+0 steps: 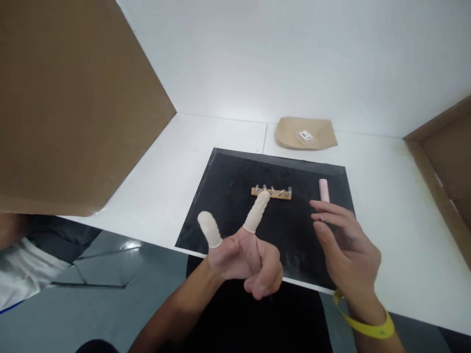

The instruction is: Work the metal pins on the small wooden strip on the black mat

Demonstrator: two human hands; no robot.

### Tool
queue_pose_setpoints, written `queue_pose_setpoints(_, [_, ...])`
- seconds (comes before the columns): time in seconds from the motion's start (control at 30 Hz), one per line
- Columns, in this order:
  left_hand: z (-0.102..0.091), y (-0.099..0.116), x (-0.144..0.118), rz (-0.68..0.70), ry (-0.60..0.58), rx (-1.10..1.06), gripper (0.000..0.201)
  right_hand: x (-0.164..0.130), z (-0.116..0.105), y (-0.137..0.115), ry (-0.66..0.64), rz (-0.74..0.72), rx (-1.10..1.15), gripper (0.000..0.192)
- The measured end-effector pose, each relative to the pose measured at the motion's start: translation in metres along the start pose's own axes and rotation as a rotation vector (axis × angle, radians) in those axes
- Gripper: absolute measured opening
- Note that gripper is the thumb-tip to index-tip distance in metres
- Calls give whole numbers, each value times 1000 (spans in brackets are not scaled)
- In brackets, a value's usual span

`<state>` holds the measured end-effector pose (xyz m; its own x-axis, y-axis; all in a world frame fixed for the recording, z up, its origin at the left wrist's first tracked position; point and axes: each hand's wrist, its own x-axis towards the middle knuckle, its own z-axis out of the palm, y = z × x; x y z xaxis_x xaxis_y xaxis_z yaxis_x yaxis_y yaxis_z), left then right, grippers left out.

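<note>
My left hand (pixel 245 252) is turned palm up above the black mat's front edge, with cream rubber finger cots on its thumb and index finger. Those two fingers are stretched apart, the other fingers are curled, and nothing is held. The index tip overlaps the near edge of a narrow wooden strip (pixel 280 195) in view; whether they touch I cannot tell. Several small silvery metal pieces stand or lean along the strip. My right hand (pixel 348 245), with a yellow wristband, pinches a tiny round silvery piece (pixel 323 218) between thumb and fingers. Just beyond lies a pink cylinder (pixel 324 189).
The black mat (pixel 228 181) lies on a white table (pixel 158 171). At the back, a brown paper tray (pixel 324 133) holds a small clear box with a white label (pixel 305 135). Brown panels stand left and right, and a white wall behind. Part of another person shows at far left.
</note>
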<state>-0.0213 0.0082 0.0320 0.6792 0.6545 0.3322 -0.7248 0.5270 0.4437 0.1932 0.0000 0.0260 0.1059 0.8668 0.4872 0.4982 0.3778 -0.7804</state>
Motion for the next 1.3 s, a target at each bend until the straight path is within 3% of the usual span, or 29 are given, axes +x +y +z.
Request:
queue_pose_setpoints(0.13, [-4,-14,-2,140,-98,-359,93,5,8,-14,-15,11,125,14])
queue_pose_setpoints(0.23, [-9,-25,-6,154,-134,-524,94,5,13,-25,5,19,206,19])
queue_pose_setpoints(0.43, [-12,-45,-8,82,169,-320,94,8,19,-37,50,7,267,21])
queue_pose_setpoints(0.5, [-10,-50,-5,99,208,-286,96,9,22,-38,58,6,282,22])
queue_pose_setpoints(0.57, [-8,-52,-2,103,159,-305,95,10,25,-39,70,23,284,21])
queue_pose_setpoints(0.67, [-5,-50,5,117,-61,-432,97,10,32,-40,94,96,323,19])
queue_pose_setpoints(0.73, [-3,-47,10,127,-148,-460,101,10,35,-40,96,151,386,18])
queue_pose_setpoints(0.93, [-2,-39,23,129,-35,-285,109,7,37,-38,73,238,488,19])
queue_pose_setpoints(1.3, [-8,-40,24,161,-141,-251,106,11,38,-41,65,351,578,21])
